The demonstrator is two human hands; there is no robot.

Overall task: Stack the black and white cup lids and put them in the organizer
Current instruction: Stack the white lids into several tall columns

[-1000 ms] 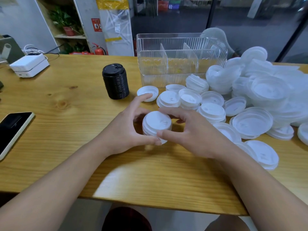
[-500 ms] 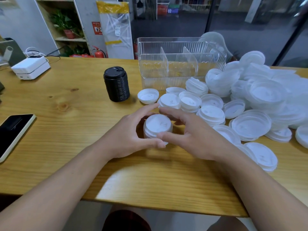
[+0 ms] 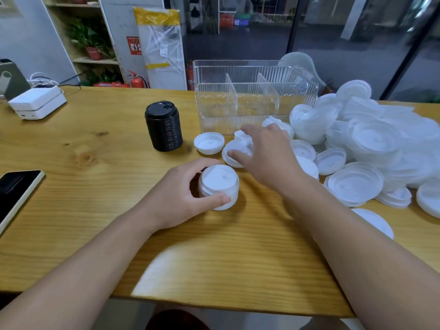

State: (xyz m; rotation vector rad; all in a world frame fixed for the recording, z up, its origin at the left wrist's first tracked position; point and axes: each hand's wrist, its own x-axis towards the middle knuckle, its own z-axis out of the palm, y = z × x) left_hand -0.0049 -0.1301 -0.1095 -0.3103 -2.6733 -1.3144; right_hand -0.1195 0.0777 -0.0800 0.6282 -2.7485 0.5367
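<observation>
My left hand (image 3: pixel 181 196) grips a short stack of white lids (image 3: pixel 219 185) standing on the wooden table (image 3: pixel 100 210). Stretched forward, my right hand (image 3: pixel 266 156) touches a loose white lid (image 3: pixel 234 148) with its fingertips. A tall stack of black lids (image 3: pixel 163 126) stands to the left of the clear organizer (image 3: pixel 252 96), which has dividers and holds nothing. More white lids (image 3: pixel 354 182) lie scattered at the right, some hidden under my right hand.
A big heap of white lids (image 3: pixel 381 139) fills the table's right side. A phone (image 3: pixel 14 194) lies at the left edge, and a white box (image 3: pixel 38 102) sits at the back left. One upturned white lid (image 3: pixel 209 142) lies beside the black stack.
My right hand has let go of the white stack and moved forward to a loose lid. My left hand alone still holds the stack.
</observation>
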